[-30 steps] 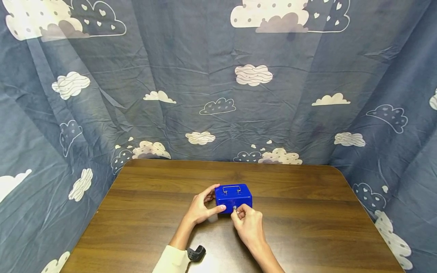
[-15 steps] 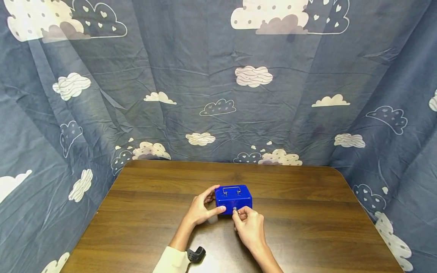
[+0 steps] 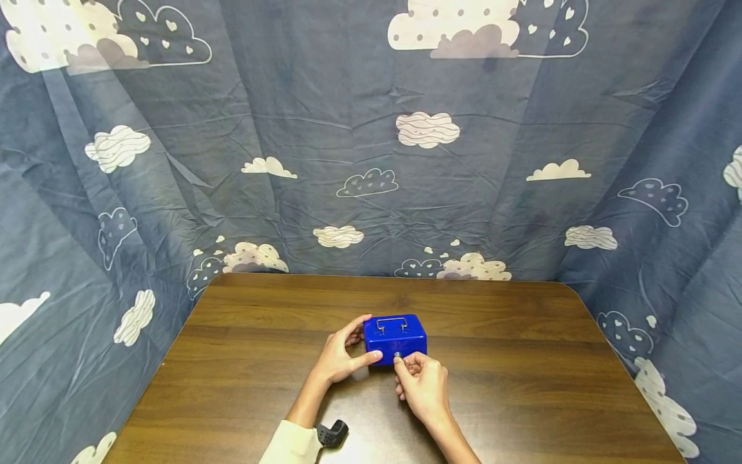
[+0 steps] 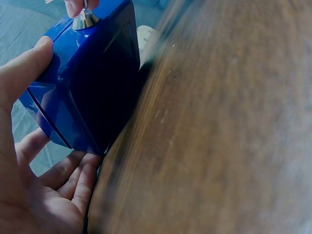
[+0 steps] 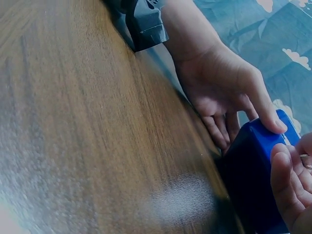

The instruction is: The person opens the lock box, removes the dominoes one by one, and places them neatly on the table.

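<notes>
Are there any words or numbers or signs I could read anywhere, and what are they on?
None that I can read.
Blue box: no letters on the sides that show.
Silver lock: too small to tell.
Curtain: just clouds, dots and hearts.

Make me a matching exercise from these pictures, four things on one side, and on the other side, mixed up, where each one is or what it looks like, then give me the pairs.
Things:
1. Left hand
2. Handle
3. Right hand
4. Curtain

Places, colours and states:
A. Pinching what looks like a key at the silver lock
B. Blue-grey with pale cloud shapes
C. Gripping one end of the blue box, thumb on its front
D. On top of the box's lid

Right pairs: 1-C, 2-D, 3-A, 4-B.
</notes>
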Demonstrator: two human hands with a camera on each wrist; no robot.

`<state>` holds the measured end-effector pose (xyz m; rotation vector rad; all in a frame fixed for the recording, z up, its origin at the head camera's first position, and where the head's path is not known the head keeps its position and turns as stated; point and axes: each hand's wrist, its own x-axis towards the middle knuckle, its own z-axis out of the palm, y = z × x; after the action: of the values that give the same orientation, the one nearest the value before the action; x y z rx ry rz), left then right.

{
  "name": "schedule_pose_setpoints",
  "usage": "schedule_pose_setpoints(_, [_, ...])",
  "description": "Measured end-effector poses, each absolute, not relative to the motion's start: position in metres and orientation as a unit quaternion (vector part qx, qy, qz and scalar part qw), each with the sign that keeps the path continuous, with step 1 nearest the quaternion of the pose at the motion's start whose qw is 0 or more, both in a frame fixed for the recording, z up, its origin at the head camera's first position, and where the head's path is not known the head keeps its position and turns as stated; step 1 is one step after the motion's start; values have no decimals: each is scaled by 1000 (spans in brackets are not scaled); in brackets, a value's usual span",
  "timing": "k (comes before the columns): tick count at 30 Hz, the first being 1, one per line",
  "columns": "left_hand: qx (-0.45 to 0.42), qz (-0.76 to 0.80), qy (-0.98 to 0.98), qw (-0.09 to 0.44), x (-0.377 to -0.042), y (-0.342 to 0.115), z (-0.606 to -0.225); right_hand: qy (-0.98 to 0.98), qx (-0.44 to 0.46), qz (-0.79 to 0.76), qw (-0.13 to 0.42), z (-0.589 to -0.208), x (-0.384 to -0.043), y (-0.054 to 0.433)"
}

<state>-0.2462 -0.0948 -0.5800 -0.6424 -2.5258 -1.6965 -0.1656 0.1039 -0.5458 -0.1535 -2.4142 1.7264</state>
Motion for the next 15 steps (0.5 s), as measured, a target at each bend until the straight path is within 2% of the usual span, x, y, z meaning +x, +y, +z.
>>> schedule_pose_setpoints(15, [-219,-548,-807,22,-245,-95,-579,-745,-75,660,62,-550,-165,103])
